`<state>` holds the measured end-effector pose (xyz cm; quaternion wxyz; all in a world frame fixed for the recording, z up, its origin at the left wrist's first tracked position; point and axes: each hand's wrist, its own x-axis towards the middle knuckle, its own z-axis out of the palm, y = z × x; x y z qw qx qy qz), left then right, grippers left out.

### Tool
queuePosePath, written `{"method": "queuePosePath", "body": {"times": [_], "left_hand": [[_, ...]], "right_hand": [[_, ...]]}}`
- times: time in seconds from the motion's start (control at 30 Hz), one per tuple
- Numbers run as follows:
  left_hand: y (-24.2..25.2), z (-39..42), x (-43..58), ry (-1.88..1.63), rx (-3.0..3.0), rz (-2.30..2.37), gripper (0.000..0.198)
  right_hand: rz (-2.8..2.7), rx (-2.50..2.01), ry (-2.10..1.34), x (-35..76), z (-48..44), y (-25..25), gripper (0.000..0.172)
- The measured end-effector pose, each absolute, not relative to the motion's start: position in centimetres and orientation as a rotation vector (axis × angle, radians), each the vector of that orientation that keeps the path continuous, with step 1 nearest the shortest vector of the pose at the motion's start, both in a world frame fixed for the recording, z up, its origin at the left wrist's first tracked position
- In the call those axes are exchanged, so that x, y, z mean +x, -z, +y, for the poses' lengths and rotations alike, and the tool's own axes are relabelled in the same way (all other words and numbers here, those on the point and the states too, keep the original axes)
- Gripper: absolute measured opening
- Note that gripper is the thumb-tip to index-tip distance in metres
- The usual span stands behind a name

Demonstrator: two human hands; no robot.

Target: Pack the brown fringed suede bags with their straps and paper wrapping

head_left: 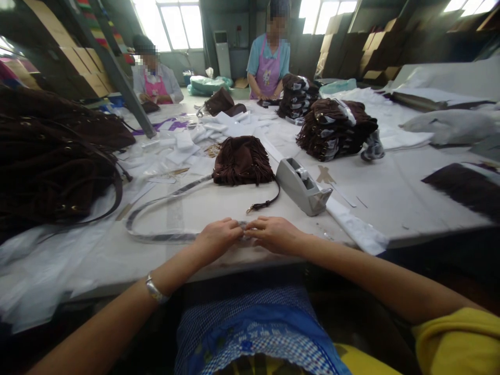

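A dark brown fringed handbag lies on the table in front of me. Its long strap, covered in see-through plastic, loops out to the left and back to my hands. My left hand is closed on the strap near its end. Fingertip to fingertip with it, my right hand pinches the same end; the exact spot is hidden by the fingers. A short strap piece with a buckle curls from the bag's right side. Just right of the bag stands a grey tape dispenser.
Brown bags are heaped at the left. Stacked fringed bags stand at the back right, and white packing sheets are scattered behind the bag. Across the table, two co-workers in pink aprons handle dark items.
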<state>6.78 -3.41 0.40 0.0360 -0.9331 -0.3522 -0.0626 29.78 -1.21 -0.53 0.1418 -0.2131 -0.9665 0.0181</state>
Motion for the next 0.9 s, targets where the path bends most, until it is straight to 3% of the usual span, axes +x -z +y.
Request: {"method": "queuePosePath", "body": {"times": [0.13,0.27,0.33,0.43,0.6,0.73,0.9], "left_hand": [[-0.5,-4.3,6.9,0.290,-2.974,-1.209,0.008],[-1.6,-2.9,5.3,0.229,-3.093,-0.954,0.044],[-2.1,-1.8,4.7,0.163,-3.098,-0.828,0.041],[-2.2,-1.0,4.6,0.147,-3.085,-0.735,0.021],[-0.8,-2.7,6.4,0.375,-2.969,-1.208,0.009],[-0.3,-4.5,7.4,0.460,-2.956,-1.530,0.014],[-1.1,-3.3,5.6,0.353,-3.167,-1.117,0.033]], "right_hand": [[-2.753,-0.600,-0.163,29.5,-1.7,1.4,0.015],[-2.779,-0.353,-0.314,30.3,0.3,1.4,0.025],[-2.812,-0.270,-0.351,30.7,1.4,1.1,0.026],[-2.839,-0.294,-0.318,31.1,1.8,0.5,0.027],[-2.766,-0.604,-0.114,30.5,-0.9,0.0,0.033],[-2.754,-0.734,-0.100,29.4,-2.5,0.7,0.016],[-2.775,-0.484,-0.216,30.0,-0.7,1.0,0.019]]}}
